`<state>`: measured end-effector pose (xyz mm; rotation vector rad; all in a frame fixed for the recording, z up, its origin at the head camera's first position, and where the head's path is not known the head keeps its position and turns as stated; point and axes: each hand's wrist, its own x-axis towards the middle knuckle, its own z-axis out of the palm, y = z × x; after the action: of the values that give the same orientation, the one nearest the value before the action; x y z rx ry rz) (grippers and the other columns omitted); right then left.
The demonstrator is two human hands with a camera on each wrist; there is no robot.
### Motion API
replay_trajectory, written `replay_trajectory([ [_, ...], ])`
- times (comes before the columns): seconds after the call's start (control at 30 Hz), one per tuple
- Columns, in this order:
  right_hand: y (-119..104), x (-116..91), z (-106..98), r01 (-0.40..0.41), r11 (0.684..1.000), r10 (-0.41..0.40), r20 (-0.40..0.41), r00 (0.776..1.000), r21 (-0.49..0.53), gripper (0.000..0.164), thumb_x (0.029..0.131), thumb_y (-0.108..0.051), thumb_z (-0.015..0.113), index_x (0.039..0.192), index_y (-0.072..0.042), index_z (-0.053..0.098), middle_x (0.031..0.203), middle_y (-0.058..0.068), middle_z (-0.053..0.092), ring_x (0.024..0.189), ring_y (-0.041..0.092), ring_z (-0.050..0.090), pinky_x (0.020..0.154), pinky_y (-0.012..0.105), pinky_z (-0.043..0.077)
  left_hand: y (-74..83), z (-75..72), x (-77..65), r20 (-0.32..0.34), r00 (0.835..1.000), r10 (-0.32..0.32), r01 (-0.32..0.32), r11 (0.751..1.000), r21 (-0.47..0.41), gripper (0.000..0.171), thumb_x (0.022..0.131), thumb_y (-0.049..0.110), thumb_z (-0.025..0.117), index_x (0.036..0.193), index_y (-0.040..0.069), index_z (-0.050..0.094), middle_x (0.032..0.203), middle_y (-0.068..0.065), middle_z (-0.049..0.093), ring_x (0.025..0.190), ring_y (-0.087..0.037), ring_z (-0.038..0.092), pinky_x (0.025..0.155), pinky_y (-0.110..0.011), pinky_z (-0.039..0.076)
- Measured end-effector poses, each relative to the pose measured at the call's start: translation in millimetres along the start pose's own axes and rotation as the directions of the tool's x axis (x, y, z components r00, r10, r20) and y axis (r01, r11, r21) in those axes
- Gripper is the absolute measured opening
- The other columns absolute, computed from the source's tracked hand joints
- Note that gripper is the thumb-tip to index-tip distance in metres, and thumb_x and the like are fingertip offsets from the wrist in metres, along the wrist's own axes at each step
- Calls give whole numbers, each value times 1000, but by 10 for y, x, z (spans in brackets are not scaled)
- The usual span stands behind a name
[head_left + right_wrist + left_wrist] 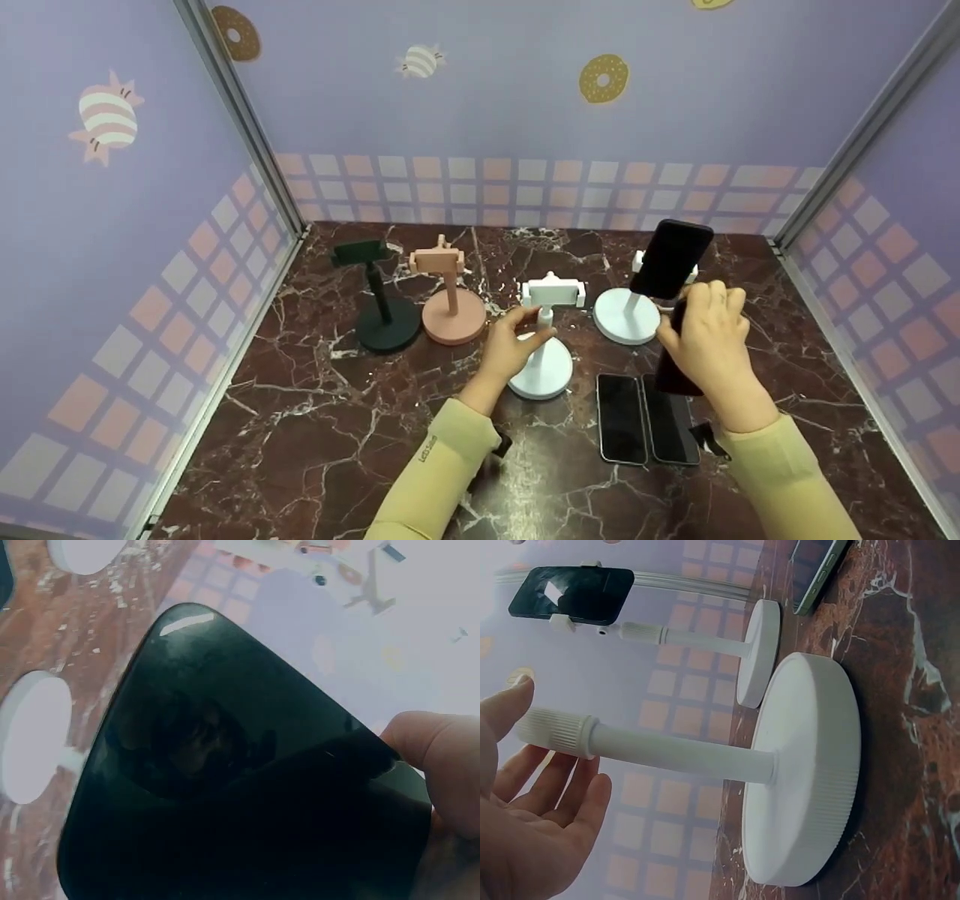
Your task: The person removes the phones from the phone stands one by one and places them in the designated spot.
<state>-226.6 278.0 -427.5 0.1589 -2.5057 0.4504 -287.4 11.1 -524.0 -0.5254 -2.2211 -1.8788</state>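
In the head view my left hand (512,346) is at the neck of the nearer white phone stand (541,367). The left wrist view shows its fingers (555,784) curled round the stand's ribbed collar (555,731), thumb on the other side. The stand's clamp (553,292) is without a phone. My right hand (709,330) holds a dark smartphone (679,367) by its upper end, tilted above two phones on the table. In the right wrist view that smartphone (217,765) fills much of the picture, the thumb (427,742) at its edge.
Behind the right hand, another white stand (627,316) carries a black phone (672,259). Two phones, a left one (622,420) and a right one (670,427), lie side by side on the marbled table (315,457). A dark green stand (388,322) and a pink stand (454,316) stand back left.
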Motion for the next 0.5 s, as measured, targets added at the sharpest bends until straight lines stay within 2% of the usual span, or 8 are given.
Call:
replay_trajectory([
  [0.13,137,-100,54,-58,998,59,63,996,-4,36,86,-15,69,107,3,46,105,26,44,102,48,35,68,67,41,-8,15,-1,-5,1000,0,1,999,46,39,89,11,80,121,-8,68,115,-26,73,112,-41,70,99,-41,58],
  [0.3,344,-230,125,-142,990,144,146,979,-27,37,86,-15,68,109,5,46,108,28,44,107,49,34,71,71,42,-13,26,16,-18,1000,-4,5,997,73,36,90,13,79,118,-7,69,112,-24,75,108,-38,73,97,-40,59],
  [0.5,608,-338,230,-199,979,205,213,955,-49,40,86,-16,69,110,7,47,111,32,45,112,54,34,73,76,41,-9,42,14,-65,998,26,-17,990,138,32,88,17,80,112,-4,73,104,-20,78,97,-33,75,87,-32,61],
])
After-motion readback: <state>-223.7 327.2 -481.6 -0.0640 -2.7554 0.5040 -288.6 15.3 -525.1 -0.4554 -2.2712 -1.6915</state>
